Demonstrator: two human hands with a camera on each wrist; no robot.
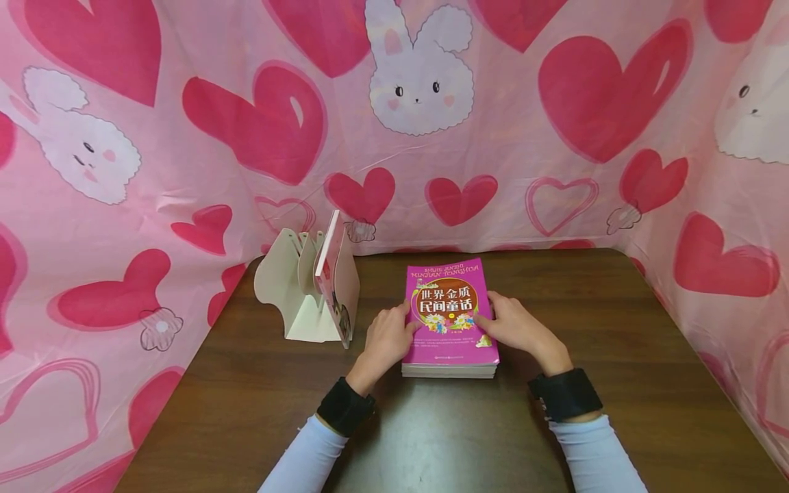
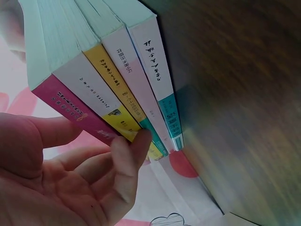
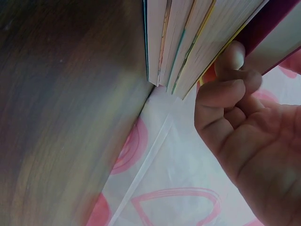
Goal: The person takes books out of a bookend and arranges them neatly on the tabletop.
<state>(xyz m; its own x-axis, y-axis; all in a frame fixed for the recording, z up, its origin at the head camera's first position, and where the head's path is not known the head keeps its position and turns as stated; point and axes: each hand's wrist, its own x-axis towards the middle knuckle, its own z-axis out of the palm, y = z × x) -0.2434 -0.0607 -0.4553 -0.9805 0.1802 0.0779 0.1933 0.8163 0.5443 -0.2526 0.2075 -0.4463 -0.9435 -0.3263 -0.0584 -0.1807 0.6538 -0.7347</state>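
Observation:
A magenta paperback book (image 1: 453,350) lies on top of a stack of several books (image 1: 448,372) on the table. My left hand (image 1: 387,334) is at the stack's left side, its thumb over the top book's edge. In the left wrist view, the fingertips of that hand (image 2: 94,176) rest against the spines, just below the magenta spine (image 2: 70,110). My right hand (image 1: 520,324) grips the magenta book from the right. The right wrist view shows its curled fingers (image 3: 230,59) tucked under that book's raised edge, apart from the pages below.
To the left of the stack stands a cream book rack (image 1: 308,318) with dividers, and one thin book (image 1: 335,287) leans upright in its right slot. The dark wooden table (image 1: 456,438) ends at a pink curtain (image 1: 505,144) with hearts and rabbits behind and at the sides.

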